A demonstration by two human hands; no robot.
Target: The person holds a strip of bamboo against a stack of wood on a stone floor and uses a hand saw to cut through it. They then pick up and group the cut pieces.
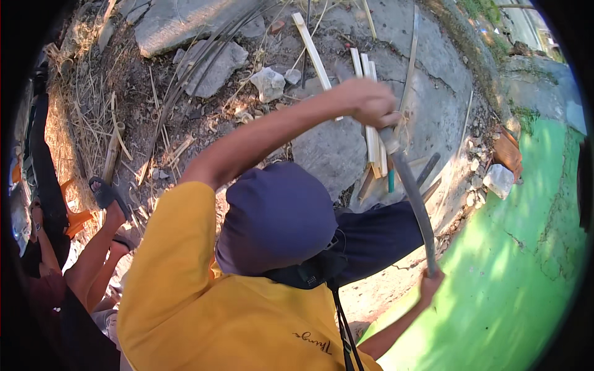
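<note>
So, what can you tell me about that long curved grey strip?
The curved grey strip is long and narrow, perhaps metal, with a paler patch near its upper end. It bows, though the lens may exaggerate that. It slants down and rightward, crossing before a dark trouser leg; whether they touch is unclear. One hand of the person in yellow apparently grips its lower end; the other hand is near its upper end, blurred, hold unclear.

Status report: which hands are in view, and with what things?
Own hands: neither in view. Yellow-shirted person: one hand on curved grey strip. Other hand near its upper end, pale sticks close by.
</note>
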